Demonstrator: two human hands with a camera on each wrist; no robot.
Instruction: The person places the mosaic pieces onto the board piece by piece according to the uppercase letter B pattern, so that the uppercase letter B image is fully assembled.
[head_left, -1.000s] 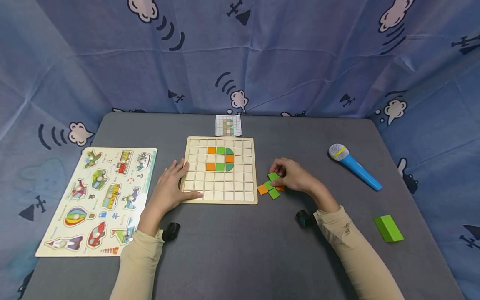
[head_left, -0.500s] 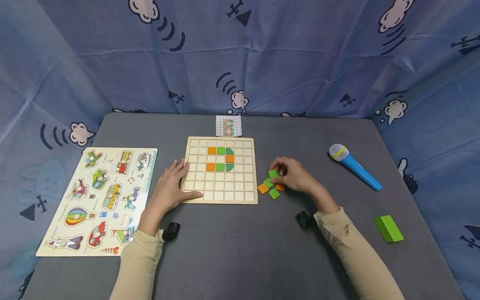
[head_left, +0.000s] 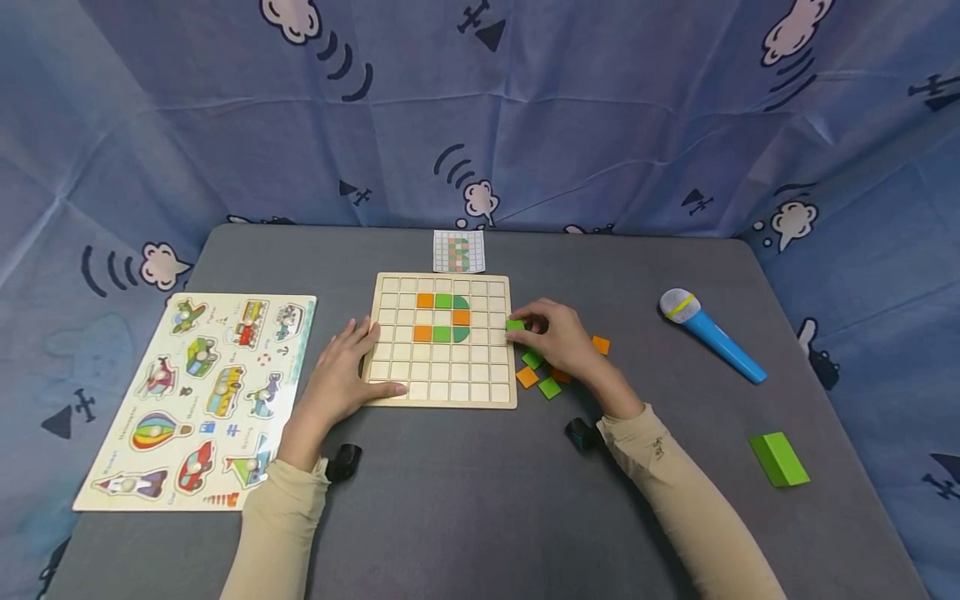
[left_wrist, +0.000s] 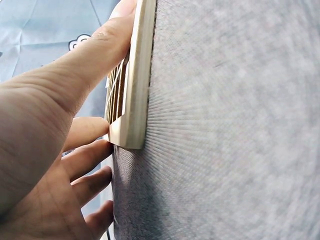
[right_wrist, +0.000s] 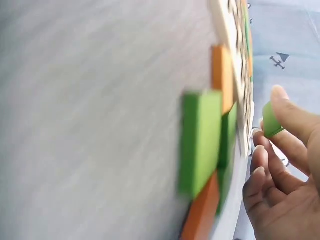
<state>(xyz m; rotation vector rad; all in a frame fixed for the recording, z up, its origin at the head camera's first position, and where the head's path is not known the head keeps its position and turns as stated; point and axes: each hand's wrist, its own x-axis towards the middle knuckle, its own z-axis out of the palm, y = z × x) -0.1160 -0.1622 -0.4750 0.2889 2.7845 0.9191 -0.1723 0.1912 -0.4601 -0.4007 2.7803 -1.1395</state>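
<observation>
A square wooden grid board [head_left: 480, 372] lies mid-table, with orange and green squares and rounded green pieces set in its cells. My left hand [head_left: 339, 377] rests at its left side, fingers spread along the edge and thumb [left_wrist: 95, 52] lying over the near rim. Between thumb and fingers, my right hand [head_left: 561, 335] pinches a green square tile [head_left: 514, 325], held over the board's right edge. Below that hand lie loose tiles, including a green tile [head_left: 551, 388] and an orange tile [head_left: 528, 377]; the hand and wrist partly cover the group.
Behind the board lies a small printed pattern card [head_left: 459, 265]. A picture knob puzzle [head_left: 247, 433] occupies the left side. Over on the right are a blue toy microphone [head_left: 716, 337] and a green block [head_left: 780, 458]. A patterned curtain hangs behind the table.
My right hand has lifted a green tile from the loose group and carried it left and away from me to the board's right edge. My left hand has stayed put.
</observation>
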